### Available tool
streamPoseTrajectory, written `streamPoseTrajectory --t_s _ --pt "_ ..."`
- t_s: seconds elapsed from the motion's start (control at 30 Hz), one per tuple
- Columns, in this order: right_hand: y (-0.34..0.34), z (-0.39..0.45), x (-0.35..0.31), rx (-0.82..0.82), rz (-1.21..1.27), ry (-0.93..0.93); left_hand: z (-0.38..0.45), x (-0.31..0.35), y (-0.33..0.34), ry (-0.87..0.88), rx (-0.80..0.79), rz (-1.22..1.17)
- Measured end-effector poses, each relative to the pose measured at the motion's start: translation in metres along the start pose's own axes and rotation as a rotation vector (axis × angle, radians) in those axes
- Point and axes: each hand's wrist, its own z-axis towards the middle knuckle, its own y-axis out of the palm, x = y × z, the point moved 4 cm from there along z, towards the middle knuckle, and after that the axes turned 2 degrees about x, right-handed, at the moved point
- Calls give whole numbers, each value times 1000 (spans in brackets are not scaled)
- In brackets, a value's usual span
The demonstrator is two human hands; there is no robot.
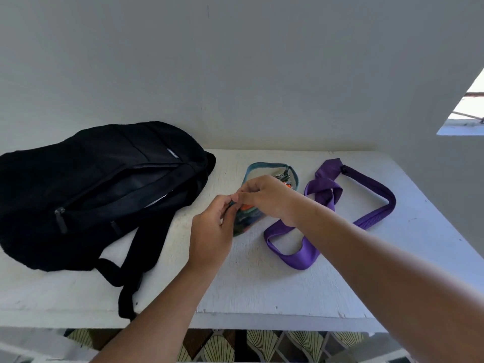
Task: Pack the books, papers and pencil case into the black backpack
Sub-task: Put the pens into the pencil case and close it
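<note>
Teal-edged pencil case (269, 174), mid-worktop (262, 292), right of backpack (99, 189). Left hand (209, 231) grips its near end; right hand (264, 197) pinches the top. Advice: close it fully before bagging.

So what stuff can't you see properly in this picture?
Head view:
- Inside the black fabric backpack: its opening is dark, only a pale sliver shows, so its contents are unclear.
- The clear, teal-edged pencil case: the left hand and right hand cover its middle, hiding what the fingers pinch.
- The purple webbing strap: the right forearm crosses part of it.
- Books and papers: none clearly visible.
</note>
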Motion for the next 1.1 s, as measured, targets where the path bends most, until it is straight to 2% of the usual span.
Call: streamPoseTrajectory --t_s 0.07,0.17,0.23,0.33,0.4,0.53,0.63,0.73,0.87,1.1 --pt "-3 -1 2 68 -15 79 -2 0 -4 12 -2 -1" --pt "-26 2 13 277 -355 154 -7 1 -10 59 -72 15" --pt "-36 -2 17 335 -464 174 -4 4 -14 84 -157 73" --pt "-38 -5 24 336 -409 202 21 20 -12 83 -340 268" --pt "-36 -4 30 345 -387 199 46 32 -4 19 -484 397" --pt "-32 -8 34 340 -309 207 84 34 36 -136 -767 540" --pt "-29 -6 48 345 -109 246 83 16 62 -221 -909 540" --pt "-34 -11 50 437 -99 295 67 1 78 -242 -943 456" --pt "-52 -17 57 527 -232 404 59 -4 81 -104 -896 494" --pt "-62 -14 77 645 -178 437 52 8 76 9 -857 579"
